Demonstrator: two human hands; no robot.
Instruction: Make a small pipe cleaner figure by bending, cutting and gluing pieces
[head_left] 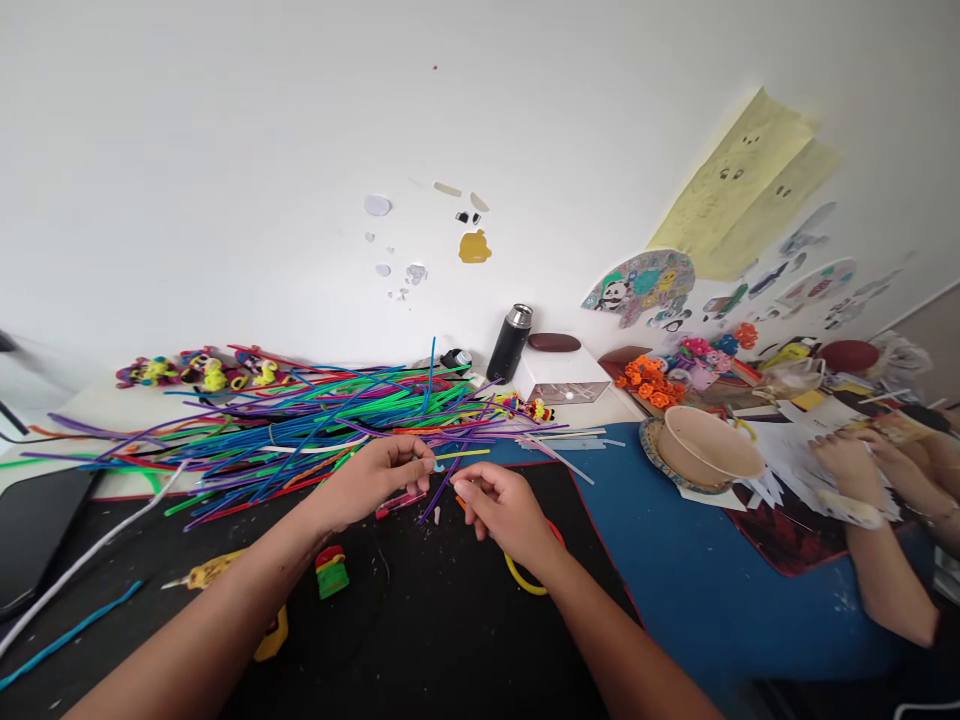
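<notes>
My left hand point(379, 480) is closed, thumb and forefinger pinching a small light-blue curled piece point(439, 466), perhaps a bit of pipe cleaner. A short way to the right, my right hand point(504, 508) has its thumb and fingertips pressed together; what lies between them is too small to make out. Both hands hover over a black mat point(465, 630). Below the fingertips lie a tiny pink piece point(436, 515) and a red item point(400, 503). A small red and green pipe-cleaner shape point(331, 573) stands near my left forearm, and a yellow ring point(525, 578) is partly behind my right wrist.
Many coloured pipe cleaners point(300, 430) are heaped along the wall. A yellow patterned glue gun point(214, 571) lies partly under my left forearm. Behind stand a black thermos point(510, 345) and a white box point(566, 375). Another person's hands point(851, 465) work at right, beyond a bowl point(712, 445).
</notes>
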